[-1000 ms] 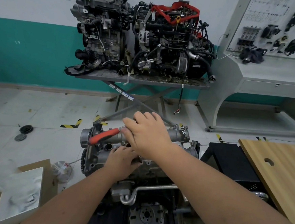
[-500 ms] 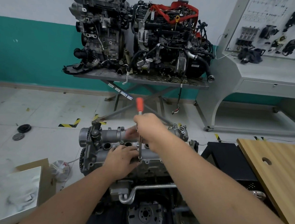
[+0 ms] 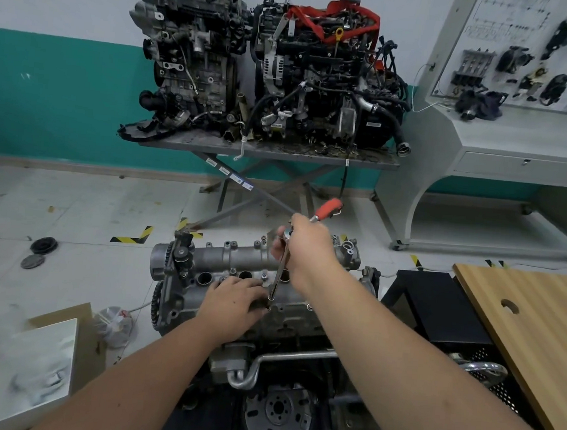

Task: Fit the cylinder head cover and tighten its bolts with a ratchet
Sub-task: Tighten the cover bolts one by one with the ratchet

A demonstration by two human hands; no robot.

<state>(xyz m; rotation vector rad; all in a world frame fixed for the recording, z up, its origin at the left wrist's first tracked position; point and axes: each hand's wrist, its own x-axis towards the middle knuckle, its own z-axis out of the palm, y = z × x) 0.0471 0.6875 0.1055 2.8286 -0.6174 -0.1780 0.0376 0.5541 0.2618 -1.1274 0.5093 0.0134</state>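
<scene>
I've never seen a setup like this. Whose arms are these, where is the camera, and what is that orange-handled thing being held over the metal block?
There is no robot here: the arms belong to a person, and the single picture comes from a wide-angle camera worn on their head, looking forward and down. The metal block is an engine with its cylinder head cover on top. The right hand grips a ratchet, a wrench with an orange handle, whose long extension bar reaches down to a bolt on the cover. The left hand rests on the cover and steadies the bar's lower end. Behind stand two other engines on a metal table; a wooden board lies to the right.
</scene>
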